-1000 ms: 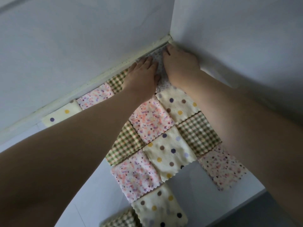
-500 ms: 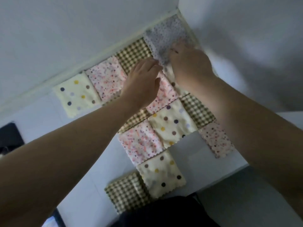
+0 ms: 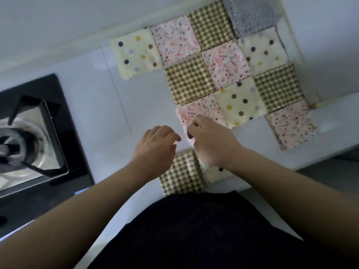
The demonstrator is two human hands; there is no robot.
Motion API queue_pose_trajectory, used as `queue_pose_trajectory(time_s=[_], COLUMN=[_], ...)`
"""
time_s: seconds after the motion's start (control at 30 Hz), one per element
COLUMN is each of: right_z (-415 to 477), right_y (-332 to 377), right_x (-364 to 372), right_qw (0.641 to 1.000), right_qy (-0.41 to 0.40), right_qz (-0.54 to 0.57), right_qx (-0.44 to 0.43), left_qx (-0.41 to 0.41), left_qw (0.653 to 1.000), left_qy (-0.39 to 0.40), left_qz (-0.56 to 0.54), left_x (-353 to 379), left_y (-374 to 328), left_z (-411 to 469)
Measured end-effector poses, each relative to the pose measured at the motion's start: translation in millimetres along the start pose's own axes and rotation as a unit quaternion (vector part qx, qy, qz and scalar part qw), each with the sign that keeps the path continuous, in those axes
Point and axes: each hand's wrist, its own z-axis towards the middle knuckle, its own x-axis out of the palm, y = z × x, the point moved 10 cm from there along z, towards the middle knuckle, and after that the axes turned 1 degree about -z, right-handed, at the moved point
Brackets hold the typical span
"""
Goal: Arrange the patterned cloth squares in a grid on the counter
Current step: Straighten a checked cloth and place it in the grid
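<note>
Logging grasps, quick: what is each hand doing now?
Left hand: open, loosely curled, holding nothing.
Right hand: fingers curled at the pink speckled square's corner; grip cannot be told.

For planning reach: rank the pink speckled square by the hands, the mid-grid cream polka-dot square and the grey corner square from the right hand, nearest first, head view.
1. Pink speckled cloth square, at the fingertips of the right hand.
2. Cream polka-dot cloth square, mid-grid, just beyond.
3. Grey dotted cloth square, far back corner of the grid.
</note>
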Motion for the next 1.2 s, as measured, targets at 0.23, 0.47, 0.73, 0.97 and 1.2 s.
queue_pose_trajectory(time_s=[0.23, 0.47, 0.73, 0.97, 1.2], right_z=[-2.1, -24.8, -47.3, -44.6, -53.7], right_y=[23.0, 21.6, 39.5, 50.3, 11.9], right_x=[32.3, 47.8, 42.3, 19.4, -20.4], right_qw=[0.991, 0.976, 0.986, 0.983, 0.916], right_qy=[0.109, 0.132, 0.069, 0.099, -0.015], right_qz=[-0.07, -0.145, -0.116, 0.076, 0.303], right_qx=[0.02, 0.09, 0.103, 0.133, 0.261], left_qx=[0.019, 0.04, -0.011, -0.077, -0.242], left_qw=[0.998, 0.993, 0.989, 0.968, 0.806], left_qy=[0.057, 0.106, 0.147, 0.214, 0.153], left_qz=[0.003, 0.026, 0.006, -0.108, -0.519], left_x=[14.4, 43.5, 56.2, 46.1, 18.8], left_y=[18.3, 4.7, 11.2, 13.3, 31.1], left_z=[-33.8, -38.5, -35.1, -32.4, -36.5])
